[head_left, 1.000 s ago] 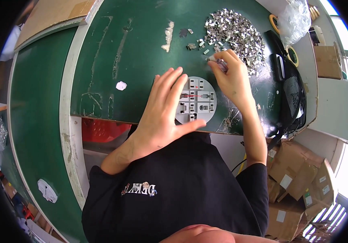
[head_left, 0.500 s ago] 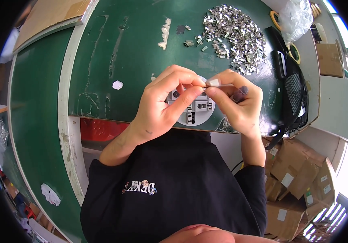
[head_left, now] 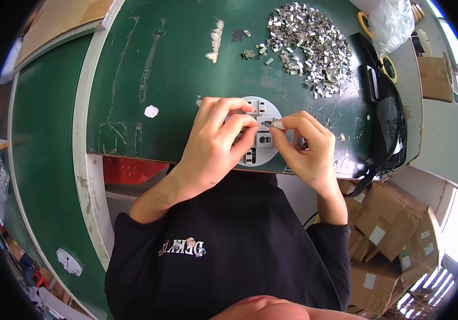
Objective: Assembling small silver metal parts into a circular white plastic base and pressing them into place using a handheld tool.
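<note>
One green bench carries heaped metal clips; the left hand and right hand are over a round grey fixture by the near edge, right grip clamped round a dark rod, left grip pinching a thin piece.

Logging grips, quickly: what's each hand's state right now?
Left hand: closed in a pinch; anything held is too small to tell.
Right hand: closed, a dark object held in its curled fingers.

Disc apparently on table, clips behind
</note>
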The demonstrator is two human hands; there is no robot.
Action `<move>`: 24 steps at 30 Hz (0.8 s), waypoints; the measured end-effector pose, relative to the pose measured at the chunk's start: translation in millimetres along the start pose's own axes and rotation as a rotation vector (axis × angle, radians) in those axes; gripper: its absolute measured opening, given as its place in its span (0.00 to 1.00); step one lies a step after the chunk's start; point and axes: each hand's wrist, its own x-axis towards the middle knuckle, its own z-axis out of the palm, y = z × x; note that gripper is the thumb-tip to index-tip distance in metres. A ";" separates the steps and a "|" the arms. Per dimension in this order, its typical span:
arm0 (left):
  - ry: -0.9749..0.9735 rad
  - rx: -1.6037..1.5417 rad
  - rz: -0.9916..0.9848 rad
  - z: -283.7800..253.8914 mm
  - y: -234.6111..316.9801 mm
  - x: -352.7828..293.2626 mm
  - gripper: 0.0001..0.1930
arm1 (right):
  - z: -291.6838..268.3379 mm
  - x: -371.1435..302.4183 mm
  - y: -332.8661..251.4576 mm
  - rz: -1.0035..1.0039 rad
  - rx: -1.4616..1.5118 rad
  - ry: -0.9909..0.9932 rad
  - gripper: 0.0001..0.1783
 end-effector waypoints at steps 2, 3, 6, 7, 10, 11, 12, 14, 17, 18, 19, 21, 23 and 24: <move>0.003 0.002 0.008 0.1 0.2 0.2 0.10 | 2.8 -0.2 0.1 -0.010 0.001 0.005 0.07; 0.005 0.004 0.013 0.2 0.3 0.5 0.10 | 4.0 -0.1 0.0 -0.015 0.001 0.008 0.06; 0.012 0.010 0.024 0.8 -0.6 0.2 0.10 | 6.8 0.0 -0.7 -0.027 0.004 0.007 0.07; 0.016 0.015 0.034 1.3 -1.1 0.0 0.11 | 7.6 -0.2 -1.0 -0.033 0.006 0.006 0.07; 0.024 0.024 0.051 1.8 -1.9 -0.4 0.11 | 8.5 0.1 -1.4 -0.044 0.009 0.003 0.07; 0.026 0.021 0.049 1.5 -1.7 -0.5 0.12 | 7.8 0.8 -1.1 -0.057 0.002 -0.019 0.07; 0.029 0.018 0.046 1.2 -1.3 -0.6 0.12 | 6.9 1.5 -0.8 -0.071 -0.005 -0.041 0.08; 0.035 0.014 0.039 0.1 -0.5 -1.2 0.12 | 4.9 3.5 -0.4 -0.099 -0.019 -0.087 0.09; 0.038 -0.006 0.026 -3.7 -0.1 -2.7 0.11 | 0.2 9.3 -1.6 -0.103 -0.040 -0.155 0.10; 0.041 -0.015 0.019 -5.3 -0.1 -3.7 0.11 | -1.1 11.8 -2.2 -0.106 -0.050 -0.189 0.10; 0.045 -0.024 0.012 -6.6 -0.1 -4.6 0.11 | -1.7 13.9 -2.9 -0.109 -0.060 -0.225 0.10; 0.050 -0.034 -0.002 -7.9 -0.6 -6.4 0.11 | -1.4 17.4 -3.0 -0.136 -0.080 -0.236 0.11; 0.058 -0.054 -0.028 -9.0 -1.5 -7.9 0.10 | -0.9 20.6 -3.2 -0.189 -0.121 -0.257 0.13; 0.062 -0.065 -0.040 -9.2 -2.0 -8.1 0.10 | -0.9 21.8 -3.7 -0.215 -0.141 -0.267 0.14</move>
